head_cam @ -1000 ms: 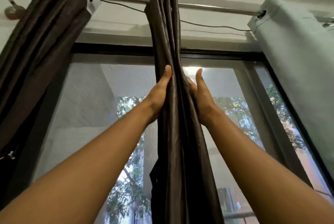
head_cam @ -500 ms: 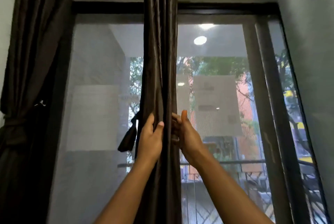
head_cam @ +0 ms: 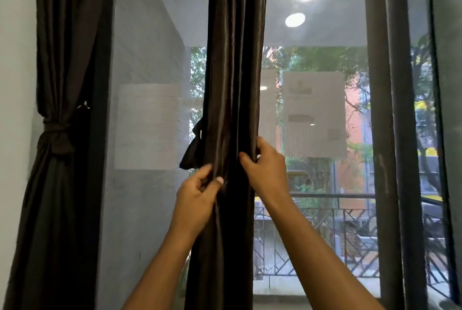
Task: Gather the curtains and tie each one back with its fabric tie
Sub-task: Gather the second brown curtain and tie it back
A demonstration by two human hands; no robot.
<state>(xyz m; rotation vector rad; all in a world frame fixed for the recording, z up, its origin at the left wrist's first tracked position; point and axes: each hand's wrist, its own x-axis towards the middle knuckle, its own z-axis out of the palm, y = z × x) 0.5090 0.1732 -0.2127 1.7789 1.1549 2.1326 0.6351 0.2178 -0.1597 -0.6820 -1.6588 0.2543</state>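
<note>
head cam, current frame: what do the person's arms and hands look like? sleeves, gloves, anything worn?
The left hand and the right hand are bare: no gloves, no ring showing. The left forearm and the right forearm are uncovered down to the frame edge: no sleeve, watch or bracelet in view.

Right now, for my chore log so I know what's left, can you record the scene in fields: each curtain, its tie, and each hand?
left curtain: gathered at the left side of the window, tied back
knotted tie: wrapped round the left curtain
middle curtain: bunched into folds, hanging straight, not tied
loose tie: hangs at the middle curtain's left edge, above the left hand
left hand: pinches the front folds
right hand: fingers curled round the right edge
remaining: tie the middle curtain
</note>
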